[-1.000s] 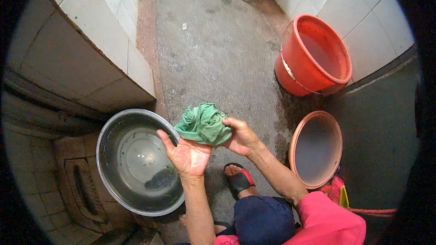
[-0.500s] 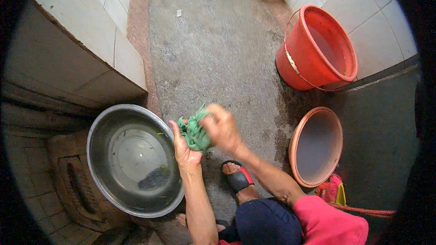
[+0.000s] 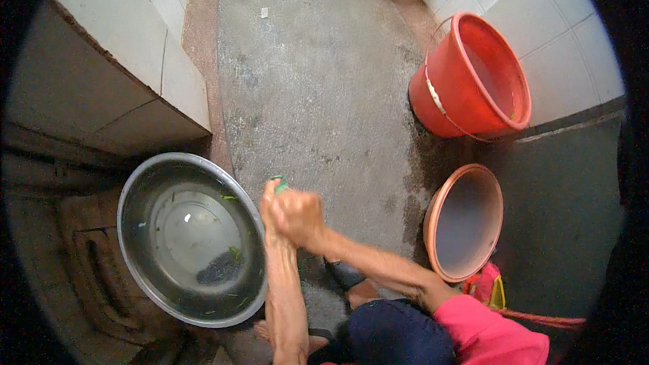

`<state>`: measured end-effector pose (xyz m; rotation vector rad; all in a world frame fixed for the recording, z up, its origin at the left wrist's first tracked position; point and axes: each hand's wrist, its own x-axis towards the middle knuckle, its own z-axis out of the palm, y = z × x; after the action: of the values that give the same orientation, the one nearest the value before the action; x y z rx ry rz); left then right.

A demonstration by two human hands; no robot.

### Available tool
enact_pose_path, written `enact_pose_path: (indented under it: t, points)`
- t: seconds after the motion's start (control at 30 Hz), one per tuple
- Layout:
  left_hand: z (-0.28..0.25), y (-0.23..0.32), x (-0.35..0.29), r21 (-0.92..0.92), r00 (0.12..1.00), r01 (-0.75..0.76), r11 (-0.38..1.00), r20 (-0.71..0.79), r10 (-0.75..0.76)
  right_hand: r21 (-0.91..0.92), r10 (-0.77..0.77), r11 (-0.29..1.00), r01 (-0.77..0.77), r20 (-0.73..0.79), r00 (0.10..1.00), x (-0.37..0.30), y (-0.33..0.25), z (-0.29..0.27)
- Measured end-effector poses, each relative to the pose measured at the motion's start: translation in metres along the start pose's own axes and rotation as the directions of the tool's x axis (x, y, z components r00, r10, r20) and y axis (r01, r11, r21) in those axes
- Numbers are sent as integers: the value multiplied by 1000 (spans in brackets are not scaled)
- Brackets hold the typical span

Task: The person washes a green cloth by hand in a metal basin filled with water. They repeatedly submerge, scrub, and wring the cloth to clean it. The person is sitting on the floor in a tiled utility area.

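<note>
A bunched green cloth (image 3: 280, 184) is squeezed between my two hands, with only a small green bit showing at the top. My left hand (image 3: 272, 213) is closed around it from the left. From the right my right hand (image 3: 304, 215) presses over it in a fist, hiding most of the cloth. Both hands are held together beside the right rim of a wide metal basin (image 3: 138, 196). In that basin lies shallow water with green leafy scraps and a dark patch.
A red bucket (image 3: 433, 91) of cloudy water stands at the upper right by the tiled wall. Below it sits an orange tub (image 3: 431, 226) of greyish liquid. Beside the tub lie a pink and yellow item (image 3: 490, 287) and a red cord (image 3: 534, 318). A low tiled wall (image 3: 101, 54) rises at the left.
The cloth was loosely bunched and mostly visible on my open left palm. Now both hands have closed tightly over it, my right hand having moved left and down onto it.
</note>
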<state>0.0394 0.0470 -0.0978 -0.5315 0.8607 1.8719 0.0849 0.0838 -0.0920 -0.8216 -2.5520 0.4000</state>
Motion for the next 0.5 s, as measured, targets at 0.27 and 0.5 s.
enact_pose_path:
  t: [0.27, 0.5]
  points:
    - [-91, 33, 39, 477, 863, -312, 822, 504, 35, 72, 412, 910, -408, -252, 876, -13, -63, 66]
    - [-86, 46, 32, 16, 864, 125, 992, 489, -116, 575, 180, 816, -64, -147, 973, -36, -68, -13]
